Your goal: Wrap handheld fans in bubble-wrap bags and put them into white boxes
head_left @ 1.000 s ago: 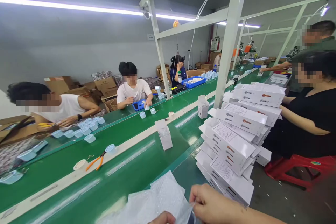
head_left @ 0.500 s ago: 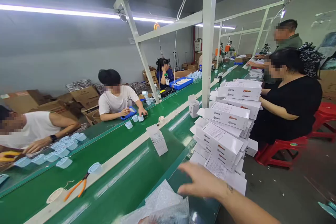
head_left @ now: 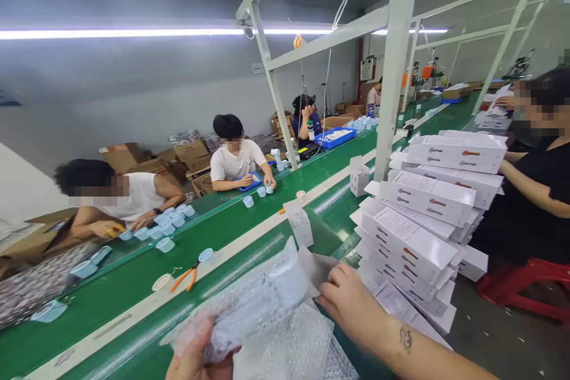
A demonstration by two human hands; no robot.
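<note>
My left hand [head_left: 198, 356] grips the near end of a clear bubble-wrap bag [head_left: 258, 294] with a light blue item inside; what the item is cannot be made out. The bag slants up to the right over the table. At its far end, my right hand [head_left: 350, 300] has its fingers closed on a white carton [head_left: 317, 267], whose panel shows beside the bag's tip. Whether the bag's tip is inside the carton is unclear. More bubble-wrap bags [head_left: 285, 347] lie below my hands. A tall stack of flattened white cartons [head_left: 414, 243] stands just right of my right hand.
A green conveyor [head_left: 133, 303] runs along the left, with orange-handled pliers [head_left: 184, 278] and blue cups [head_left: 165, 244] on it. Two upright white boxes [head_left: 299, 227] stand ahead. A white post [head_left: 394, 71] rises behind the stack. Co-workers sit across the belt and at the right.
My left hand has come up into view with the wrapped item. My right hand, open beside the carton stack before, now holds a white carton. The view has swung left.
</note>
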